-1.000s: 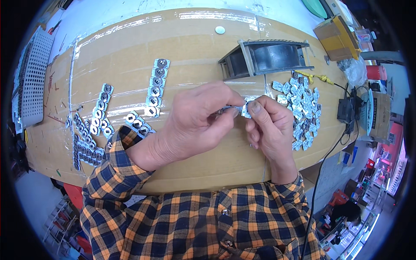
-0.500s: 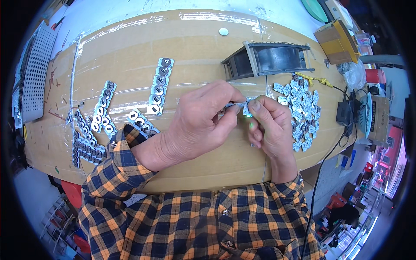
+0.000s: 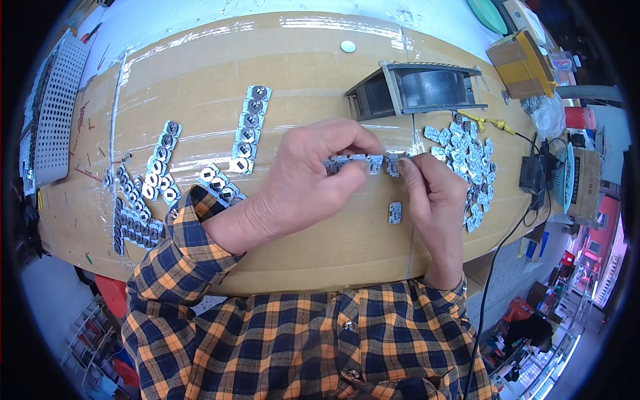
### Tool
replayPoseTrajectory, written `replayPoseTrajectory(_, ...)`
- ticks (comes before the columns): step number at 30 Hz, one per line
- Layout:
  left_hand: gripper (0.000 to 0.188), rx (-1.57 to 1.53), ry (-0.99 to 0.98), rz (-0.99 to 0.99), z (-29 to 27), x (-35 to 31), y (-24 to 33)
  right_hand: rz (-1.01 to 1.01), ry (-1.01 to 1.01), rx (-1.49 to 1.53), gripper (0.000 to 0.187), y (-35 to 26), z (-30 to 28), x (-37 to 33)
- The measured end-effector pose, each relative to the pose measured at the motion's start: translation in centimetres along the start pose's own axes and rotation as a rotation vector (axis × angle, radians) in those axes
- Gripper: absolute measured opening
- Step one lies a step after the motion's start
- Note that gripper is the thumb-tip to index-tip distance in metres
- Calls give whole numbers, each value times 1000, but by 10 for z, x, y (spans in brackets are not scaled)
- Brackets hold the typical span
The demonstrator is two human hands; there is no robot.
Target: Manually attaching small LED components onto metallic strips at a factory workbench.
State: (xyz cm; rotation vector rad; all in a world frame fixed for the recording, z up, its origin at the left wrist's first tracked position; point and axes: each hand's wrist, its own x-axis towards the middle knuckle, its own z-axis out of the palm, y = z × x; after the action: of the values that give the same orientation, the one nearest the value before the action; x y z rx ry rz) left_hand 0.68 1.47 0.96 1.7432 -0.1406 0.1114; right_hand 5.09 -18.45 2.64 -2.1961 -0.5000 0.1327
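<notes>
My left hand (image 3: pixel 303 177) is closed in a pinch on a short strip of small circuit boards (image 3: pixel 375 164), held above the cardboard-covered table. Part of the strip is hidden behind its fingers. Thumb and fingers of my right hand (image 3: pixel 437 200) pinch a small board (image 3: pixel 393 165) right beside the strip's right end; whether the two touch, I cannot tell. Below them a single loose board (image 3: pixel 395 212) lies on the cardboard. To the right of my right hand spreads a heap of loose boards (image 3: pixel 460 157).
Left of my hands lie rows of joined boards with dark round parts, among them a long strip (image 3: pixel 250 130). A black fan (image 3: pixel 427 88) stands beyond my hands. A perforated basket (image 3: pixel 57 110) sits at the left edge, and a cardboard box (image 3: pixel 520 63) at far right.
My right hand has shifted slightly right, away from my left. More of the strip shows, the green glow at my right fingers is gone, and the loose board below is now visible.
</notes>
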Motion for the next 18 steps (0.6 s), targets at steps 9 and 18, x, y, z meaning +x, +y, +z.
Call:
replayPoseTrajectory(9,19,-281,-137,-161,-5,1,6,-65,-169,201,16,-12,-7,0)
replayPoseTrajectory(18,15,-380,-106,-290,-9,4,9,18,-199,375,26,-2,-4,-1)
